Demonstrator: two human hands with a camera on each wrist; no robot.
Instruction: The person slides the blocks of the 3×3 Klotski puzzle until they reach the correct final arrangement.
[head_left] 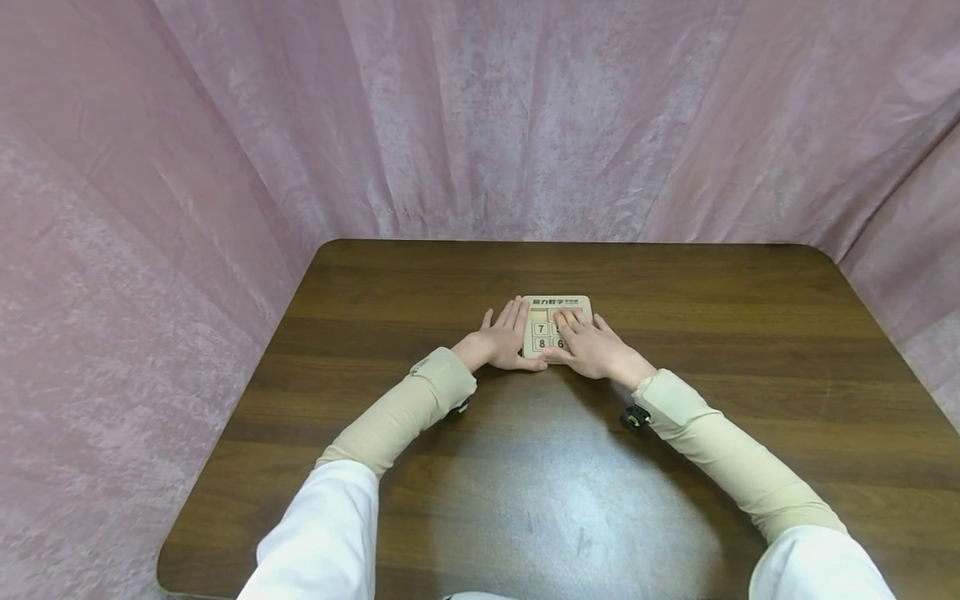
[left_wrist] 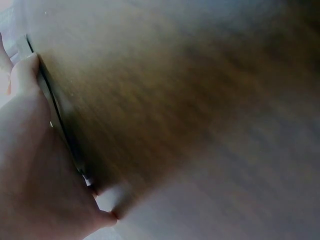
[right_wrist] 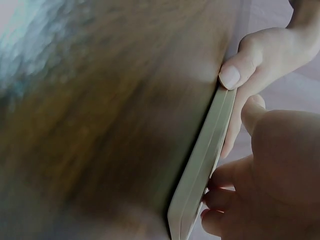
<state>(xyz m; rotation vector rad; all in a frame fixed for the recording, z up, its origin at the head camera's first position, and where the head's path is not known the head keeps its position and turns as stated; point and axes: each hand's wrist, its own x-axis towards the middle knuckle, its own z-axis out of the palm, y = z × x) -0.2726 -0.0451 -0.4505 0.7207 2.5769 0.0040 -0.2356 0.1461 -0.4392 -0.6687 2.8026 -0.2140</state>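
Observation:
A cream number sliding puzzle (head_left: pixel 542 337) lies flat on the table, black printing along its far edge. Tiles marked 7, 8 and 6 show, and a blank slot is at the upper left. Along the puzzle's left side lies my left hand (head_left: pixel 506 340), fingers straight, thumb at the near left corner. My right hand (head_left: pixel 594 348) reaches over the right half, fingertips resting on the tiles and covering several of them. In the right wrist view the left thumb (right_wrist: pixel 234 75) touches the end of the puzzle's side. The left wrist view shows only a thin edge of the puzzle.
The brown wooden table (head_left: pixel 420 275) has rounded corners and a glossy patch of light near the front. Pink velvet curtains (head_left: pixel 495 125) hang behind it and at both sides. Each wrist carries a small black device, the right one (head_left: pixel 635 417) seen more plainly.

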